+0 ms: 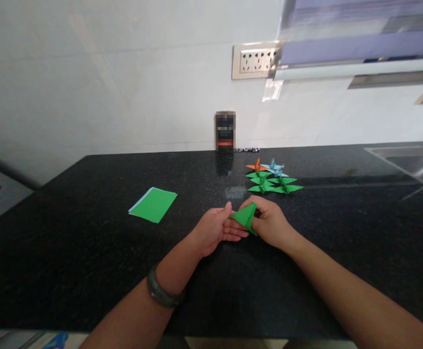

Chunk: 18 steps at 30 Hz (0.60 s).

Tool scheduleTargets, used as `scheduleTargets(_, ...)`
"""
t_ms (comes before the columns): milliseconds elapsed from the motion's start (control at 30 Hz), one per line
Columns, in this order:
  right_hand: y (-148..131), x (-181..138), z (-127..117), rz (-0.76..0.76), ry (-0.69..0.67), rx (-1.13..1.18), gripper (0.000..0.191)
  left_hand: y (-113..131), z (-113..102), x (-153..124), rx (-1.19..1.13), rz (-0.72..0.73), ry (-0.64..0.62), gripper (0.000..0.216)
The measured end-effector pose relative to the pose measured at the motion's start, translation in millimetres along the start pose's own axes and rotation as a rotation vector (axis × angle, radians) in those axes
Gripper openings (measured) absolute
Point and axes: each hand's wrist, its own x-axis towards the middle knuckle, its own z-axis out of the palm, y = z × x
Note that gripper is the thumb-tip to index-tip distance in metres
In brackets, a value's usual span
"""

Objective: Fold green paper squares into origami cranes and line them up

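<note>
A piece of green origami paper [245,216], folded into a pointed triangular shape, is between my two hands above the dark countertop. My right hand [270,222] grips its right side, thumb and fingers closed round the edge. Beneath its left tip, my left hand [216,228] lies palm up with the fingers stretched out and the thumb raised apart. The paper rests against those fingers. Just beyond the right hand stand several folded paper cranes: green ones [287,187], an orange one [257,166] and light blue ones [274,165].
A stack of square paper [155,205], green on top, lies to the left on the black countertop [87,232]. Against the wall leans a dark phone-like object [226,131] with a beaded strap [247,150]. A sink [418,162] is at the far right, a wall socket [257,61] above.
</note>
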Motion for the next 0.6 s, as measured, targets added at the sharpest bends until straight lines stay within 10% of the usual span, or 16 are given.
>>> scheduleTargets(600, -2.5, 0.8, -7.1, -0.222, -0.055, -0.23, 0.015, -1.7, -4.0, 0.3, 0.115, -0.067, -0.058, 0.047)
